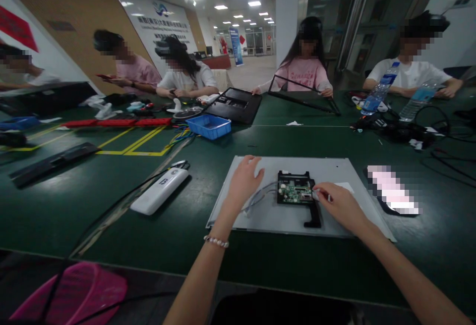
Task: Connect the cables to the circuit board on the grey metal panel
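Note:
A flat grey-white panel [256, 221] lies on the green table in front of me. On it rests a green circuit board [295, 191] set in a black plastic bracket [315, 214], with thin grey wires [260, 193] running from its left side. My left hand [245, 179] hovers above the panel's left part, thumb and fingers apart, holding nothing. At the board's right edge, my right hand [340, 206] has its thumb and fingertips pinched together. A small pale bit shows at those fingertips, too small to name.
A white power bank [160, 191] with a cable lies to the left, a phone [392, 189] to the right. Beyond are a blue tray [209, 126], a black laptop-like casing [238, 104] and water bottles [381, 88]. Several people sit across the table; one holds a black frame [297, 84].

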The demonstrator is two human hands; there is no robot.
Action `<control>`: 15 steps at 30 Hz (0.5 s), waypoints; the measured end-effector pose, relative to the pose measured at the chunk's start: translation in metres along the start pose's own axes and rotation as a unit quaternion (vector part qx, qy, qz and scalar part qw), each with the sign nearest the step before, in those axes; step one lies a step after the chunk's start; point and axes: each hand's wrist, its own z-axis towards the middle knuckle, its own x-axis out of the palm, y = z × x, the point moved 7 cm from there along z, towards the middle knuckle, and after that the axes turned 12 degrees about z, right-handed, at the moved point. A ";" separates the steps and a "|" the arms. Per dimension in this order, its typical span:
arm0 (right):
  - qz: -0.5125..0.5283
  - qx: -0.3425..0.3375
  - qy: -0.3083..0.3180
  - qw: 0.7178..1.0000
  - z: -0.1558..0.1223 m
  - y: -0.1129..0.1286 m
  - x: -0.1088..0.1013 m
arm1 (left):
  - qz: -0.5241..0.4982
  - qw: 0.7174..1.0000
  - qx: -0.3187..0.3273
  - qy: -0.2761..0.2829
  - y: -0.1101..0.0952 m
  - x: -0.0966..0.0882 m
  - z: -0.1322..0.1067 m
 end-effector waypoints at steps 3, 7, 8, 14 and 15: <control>-0.007 -0.010 0.011 1.000 0.000 0.002 0.004 | -0.025 0.996 -0.084 0.016 0.044 0.011 -0.011; -0.013 -0.016 0.023 1.000 -0.001 0.004 0.007 | -0.048 0.992 -0.104 0.051 0.072 0.027 -0.023; -0.013 -0.016 0.025 0.999 -0.001 0.004 0.008 | -0.047 0.992 -0.100 0.057 0.074 0.031 -0.024; -0.011 -0.017 0.025 0.999 -0.001 0.006 0.008 | -0.048 0.991 -0.120 0.031 0.081 0.033 -0.022; -0.013 -0.018 0.022 1.000 -0.001 0.006 0.007 | -0.052 0.990 -0.125 0.022 0.081 0.029 -0.022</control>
